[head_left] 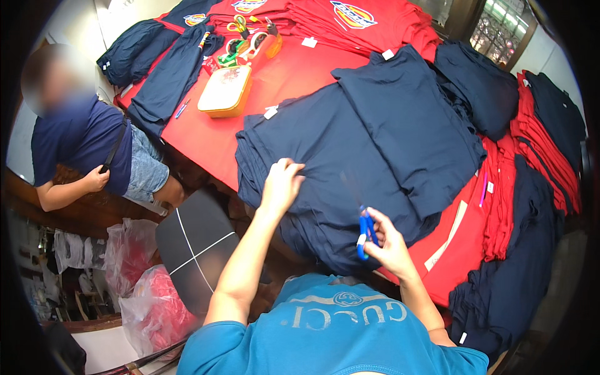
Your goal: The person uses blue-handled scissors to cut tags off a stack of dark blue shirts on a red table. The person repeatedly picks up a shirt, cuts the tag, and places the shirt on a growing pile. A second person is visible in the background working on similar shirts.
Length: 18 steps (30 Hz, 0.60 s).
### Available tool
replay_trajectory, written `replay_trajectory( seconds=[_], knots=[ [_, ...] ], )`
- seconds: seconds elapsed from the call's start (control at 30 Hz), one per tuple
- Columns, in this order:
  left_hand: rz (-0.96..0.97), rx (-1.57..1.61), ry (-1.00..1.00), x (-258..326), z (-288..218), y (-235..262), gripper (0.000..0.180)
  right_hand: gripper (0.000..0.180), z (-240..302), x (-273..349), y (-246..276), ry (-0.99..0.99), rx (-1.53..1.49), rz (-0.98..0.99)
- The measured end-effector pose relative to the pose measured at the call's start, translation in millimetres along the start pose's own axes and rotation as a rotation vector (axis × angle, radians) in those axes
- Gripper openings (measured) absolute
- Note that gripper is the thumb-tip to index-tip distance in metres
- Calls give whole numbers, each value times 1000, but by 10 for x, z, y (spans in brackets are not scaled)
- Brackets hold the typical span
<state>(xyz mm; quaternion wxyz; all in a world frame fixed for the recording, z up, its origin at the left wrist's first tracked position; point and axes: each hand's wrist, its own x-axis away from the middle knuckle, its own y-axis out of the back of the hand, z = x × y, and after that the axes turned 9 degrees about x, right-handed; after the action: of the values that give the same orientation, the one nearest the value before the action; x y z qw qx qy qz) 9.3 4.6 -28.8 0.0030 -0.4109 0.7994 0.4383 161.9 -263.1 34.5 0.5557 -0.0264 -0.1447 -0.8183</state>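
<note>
A pile of navy-blue garments lies spread over the table in front of me, with small white tags at its far edge. My left hand is over the near left part of the pile, its fingertips drawn together at the cloth. Whether they pinch fabric or a thread is too small to tell. In my right hand is a pair of scissors with blue handles. Their blades point away from me over the navy cloth and are blurred.
Red cloth covers the table. A yellow box and tape rolls stand beyond the pile. Folded red shirts line the back. A person stands at left, near a dark chair and plastic bags.
</note>
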Motion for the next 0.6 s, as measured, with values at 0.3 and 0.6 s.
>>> replay_trajectory(
  seconds=[0.3,0.6],
  knots=[
    [815,147,554,1751,259,791,27,72,-521,317,-675,540,930,25],
    [561,648,503,1970,-488,168,33,52,422,-653,326,393,72,-128]
  ],
)
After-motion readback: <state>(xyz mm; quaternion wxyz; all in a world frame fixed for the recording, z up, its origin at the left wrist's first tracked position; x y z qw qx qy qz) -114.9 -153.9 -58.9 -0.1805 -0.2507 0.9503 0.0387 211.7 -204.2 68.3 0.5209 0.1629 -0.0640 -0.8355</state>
